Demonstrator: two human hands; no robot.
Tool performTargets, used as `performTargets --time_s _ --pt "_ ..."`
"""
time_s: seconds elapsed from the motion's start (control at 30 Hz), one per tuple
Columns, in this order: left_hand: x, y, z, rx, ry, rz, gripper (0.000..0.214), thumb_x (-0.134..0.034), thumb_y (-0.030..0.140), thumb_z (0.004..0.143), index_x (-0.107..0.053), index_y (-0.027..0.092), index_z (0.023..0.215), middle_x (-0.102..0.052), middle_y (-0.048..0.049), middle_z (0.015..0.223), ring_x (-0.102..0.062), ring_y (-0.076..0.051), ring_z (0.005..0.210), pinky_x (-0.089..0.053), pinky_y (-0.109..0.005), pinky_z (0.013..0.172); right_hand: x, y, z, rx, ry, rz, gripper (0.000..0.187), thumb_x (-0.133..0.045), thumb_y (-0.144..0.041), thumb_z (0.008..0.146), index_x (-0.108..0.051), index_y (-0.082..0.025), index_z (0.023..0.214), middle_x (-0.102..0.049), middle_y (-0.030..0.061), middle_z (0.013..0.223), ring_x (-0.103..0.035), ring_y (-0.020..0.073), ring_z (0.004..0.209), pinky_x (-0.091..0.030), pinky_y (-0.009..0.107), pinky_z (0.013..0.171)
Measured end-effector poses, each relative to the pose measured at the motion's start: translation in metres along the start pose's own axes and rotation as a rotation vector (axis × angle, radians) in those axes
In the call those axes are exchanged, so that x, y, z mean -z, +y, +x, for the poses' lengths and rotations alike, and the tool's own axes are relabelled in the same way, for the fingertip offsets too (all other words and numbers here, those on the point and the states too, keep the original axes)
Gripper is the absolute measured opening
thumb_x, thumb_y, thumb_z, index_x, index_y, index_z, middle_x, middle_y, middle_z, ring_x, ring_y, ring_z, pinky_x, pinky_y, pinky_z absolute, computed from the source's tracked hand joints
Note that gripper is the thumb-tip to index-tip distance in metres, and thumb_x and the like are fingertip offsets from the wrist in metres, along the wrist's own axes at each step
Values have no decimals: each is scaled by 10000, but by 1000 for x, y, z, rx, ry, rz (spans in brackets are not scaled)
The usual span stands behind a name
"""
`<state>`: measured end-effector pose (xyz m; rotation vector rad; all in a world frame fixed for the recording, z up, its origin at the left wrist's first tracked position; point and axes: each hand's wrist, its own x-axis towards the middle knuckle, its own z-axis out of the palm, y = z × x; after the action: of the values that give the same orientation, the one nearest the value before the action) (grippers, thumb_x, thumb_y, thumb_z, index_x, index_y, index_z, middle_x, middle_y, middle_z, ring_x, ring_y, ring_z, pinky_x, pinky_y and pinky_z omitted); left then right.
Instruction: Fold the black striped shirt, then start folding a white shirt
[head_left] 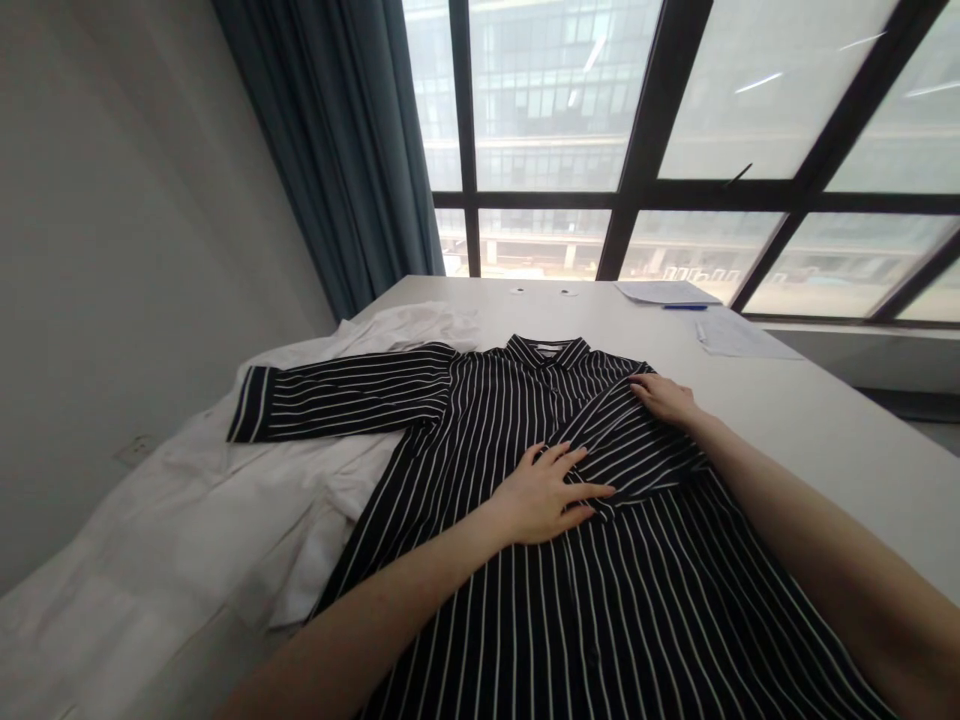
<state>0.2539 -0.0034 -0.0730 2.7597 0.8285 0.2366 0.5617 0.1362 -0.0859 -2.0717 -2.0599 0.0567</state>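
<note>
A black shirt with thin white stripes point(480, 420) lies spread on a white table point(817, 420), collar pointing away from me. Its left sleeve point(345, 390) stretches out to the left. The right sleeve is folded in across the chest. My left hand point(547, 495) lies flat on the cuff end of that folded sleeve, fingers spread. My right hand point(664, 398) rests flat, fingers stretched out, on the sleeve near the shoulder.
A white garment point(187, 520) lies crumpled under and left of the striped shirt. Papers point(739, 338) and a blue pen point(684, 307) sit at the table's far right. A dark curtain point(337, 150) and large windows stand behind the table.
</note>
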Motion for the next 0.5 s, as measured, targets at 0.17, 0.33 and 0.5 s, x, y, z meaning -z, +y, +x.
performTargets --time_s 0.17,0.33,0.5 --pt "14 2 4 5 -48 -46 536 -270 591 985 -346 386 1475 -310 -102 1569 -217 -331 1463 -177 -635 1124 13 -24 24 -11 85 29 361 -415 -310 942 -613 -207 1225 -623 140 1284 -566 310 1182 -426 533 977" --pt "39 -7 16 75 -38 -171 548 -212 568 1002 -401 320 1454 -402 -106 1499 -321 -280 1417 -269 -540 1123 5 -49 48 22 108 106 344 -448 -309 935 -594 -191 1223 -635 138 1258 -579 283 1166 -447 460 974" --pt "46 -38 52 150 43 -5 467 -353 457 1007 -523 198 1356 -461 -129 1441 -381 -277 1370 -305 -467 1116 -13 -66 66 8 127 189 390 -448 -341 942 -525 -178 1288 -630 153 1264 -576 286 1179 -457 447 965"
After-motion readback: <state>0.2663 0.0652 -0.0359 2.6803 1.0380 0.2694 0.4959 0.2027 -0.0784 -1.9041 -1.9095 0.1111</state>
